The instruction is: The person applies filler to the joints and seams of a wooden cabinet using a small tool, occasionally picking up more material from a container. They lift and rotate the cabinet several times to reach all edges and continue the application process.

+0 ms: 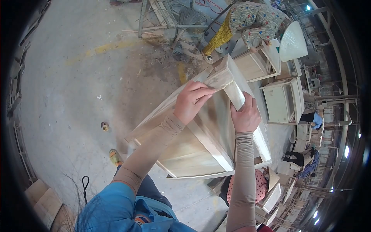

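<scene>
A pale wooden furniture frame (208, 143) with panels and crossbars stands tilted in the view in front of me. My left hand (192, 101) is at its upper corner, fingers bent together against the wooden rail; whether a small item is between the fingertips cannot be made out. My right hand (245, 115) grips the light rail on the right side of the same frame, thumb on the inner side and fingers over the outer edge. Both forearms wear tan sleeves.
A person in a patterned top (255, 19) bends over another wooden cabinet (257, 63) at the upper right. A pale cabinet (282, 101) stands below it. Someone in a dotted head covering (259, 186) is close by at the lower right. Boards (48, 207) lie at lower left.
</scene>
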{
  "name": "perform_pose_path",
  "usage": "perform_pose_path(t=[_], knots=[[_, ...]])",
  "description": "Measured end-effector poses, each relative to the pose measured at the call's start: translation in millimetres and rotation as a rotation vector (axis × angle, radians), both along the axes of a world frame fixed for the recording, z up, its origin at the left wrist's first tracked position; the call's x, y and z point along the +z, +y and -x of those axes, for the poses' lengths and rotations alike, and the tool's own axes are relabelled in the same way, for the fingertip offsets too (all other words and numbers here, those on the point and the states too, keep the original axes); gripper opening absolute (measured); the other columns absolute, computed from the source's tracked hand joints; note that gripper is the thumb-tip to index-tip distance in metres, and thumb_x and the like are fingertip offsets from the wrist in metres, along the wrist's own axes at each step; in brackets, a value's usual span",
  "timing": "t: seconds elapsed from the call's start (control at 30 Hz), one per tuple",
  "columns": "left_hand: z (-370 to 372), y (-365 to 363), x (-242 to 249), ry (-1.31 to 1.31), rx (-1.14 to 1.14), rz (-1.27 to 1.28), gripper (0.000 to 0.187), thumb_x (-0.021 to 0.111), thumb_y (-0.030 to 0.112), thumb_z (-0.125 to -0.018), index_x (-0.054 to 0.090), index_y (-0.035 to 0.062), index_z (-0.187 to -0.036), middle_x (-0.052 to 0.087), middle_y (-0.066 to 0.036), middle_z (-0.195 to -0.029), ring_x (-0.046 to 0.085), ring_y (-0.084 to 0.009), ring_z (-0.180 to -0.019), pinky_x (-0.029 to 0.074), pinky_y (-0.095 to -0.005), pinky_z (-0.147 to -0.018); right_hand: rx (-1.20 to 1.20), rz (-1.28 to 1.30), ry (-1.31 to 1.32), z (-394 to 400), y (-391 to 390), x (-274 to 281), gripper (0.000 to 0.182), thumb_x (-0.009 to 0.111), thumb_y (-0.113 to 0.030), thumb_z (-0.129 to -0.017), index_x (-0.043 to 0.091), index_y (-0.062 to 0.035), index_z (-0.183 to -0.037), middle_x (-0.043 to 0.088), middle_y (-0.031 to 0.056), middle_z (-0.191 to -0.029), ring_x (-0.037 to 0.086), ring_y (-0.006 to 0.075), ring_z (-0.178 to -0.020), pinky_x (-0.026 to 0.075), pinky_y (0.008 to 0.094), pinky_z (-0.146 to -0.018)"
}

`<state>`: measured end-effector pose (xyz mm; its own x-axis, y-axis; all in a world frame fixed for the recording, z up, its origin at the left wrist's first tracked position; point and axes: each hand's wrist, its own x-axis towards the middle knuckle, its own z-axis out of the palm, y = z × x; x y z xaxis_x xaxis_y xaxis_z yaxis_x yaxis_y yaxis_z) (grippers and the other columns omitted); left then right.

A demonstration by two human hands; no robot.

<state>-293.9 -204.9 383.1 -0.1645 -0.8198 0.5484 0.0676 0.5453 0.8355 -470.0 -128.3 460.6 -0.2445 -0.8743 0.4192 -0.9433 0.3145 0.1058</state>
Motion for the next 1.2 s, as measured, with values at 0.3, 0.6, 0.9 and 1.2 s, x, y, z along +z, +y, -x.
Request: perform_pose_path(t=[0.3, 0.6, 0.9, 1.2], knots=[[-5.6, 1.6, 1.3, -0.023, 0.065, -0.003, 0.023, 0.071, -0.003, -0.079, 0.075, 0.0076, -0.098, 0.067, -0.004, -0.095, 0.058, -0.0223, -0.086, 0.048, -0.0321, -0.075, 0.001, -0.003, -0.016, -0.2, -0.5, 0.3, 0.059, 0.082, -0.022, -0.063, 0.059, -0.0159, -0.116, 0.064, 0.0077, -0.099, 0.067, 0.0313, -0.081, 0.054, 0.0425, -0.069], [2.7, 7.9, -0.1, -0.070, 0.133, 0.108, 0.025, 0.072, -0.001, -0.077, 0.074, 0.0078, -0.100, 0.068, -0.003, -0.097, 0.056, -0.0216, -0.083, 0.046, -0.0318, -0.073, -0.023, -0.015, -0.012, -1.4, -0.3, 0.4, 0.058, 0.082, -0.022, -0.063, 0.059, -0.0160, -0.116, 0.064, 0.0076, -0.099, 0.066, 0.0310, -0.080, 0.053, 0.0425, -0.068], [0.9, 14.2, 3.3, -0.048, 0.066, 0.051, 0.023, 0.070, -0.002, -0.078, 0.074, 0.0065, -0.099, 0.068, -0.003, -0.098, 0.057, -0.0222, -0.084, 0.046, -0.0319, -0.075, -0.004, 0.000, -0.009, 1.0, 0.3, -0.7, 0.060, 0.083, -0.022, -0.063, 0.058, -0.0162, -0.117, 0.063, 0.0076, -0.099, 0.066, 0.0317, -0.080, 0.053, 0.0427, -0.068], [-0.1, 8.1, 0.5, 0.041, -0.016, -0.038, 0.022, 0.069, -0.001, -0.083, 0.074, 0.0062, -0.103, 0.067, -0.004, -0.093, 0.057, -0.0154, -0.083, 0.046, -0.0288, -0.070, -0.017, -0.003, 0.005, 0.1, -0.3, -0.6, 0.058, 0.082, -0.023, -0.063, 0.059, -0.0164, -0.116, 0.064, 0.0076, -0.098, 0.066, 0.0314, -0.080, 0.053, 0.0427, -0.067]])
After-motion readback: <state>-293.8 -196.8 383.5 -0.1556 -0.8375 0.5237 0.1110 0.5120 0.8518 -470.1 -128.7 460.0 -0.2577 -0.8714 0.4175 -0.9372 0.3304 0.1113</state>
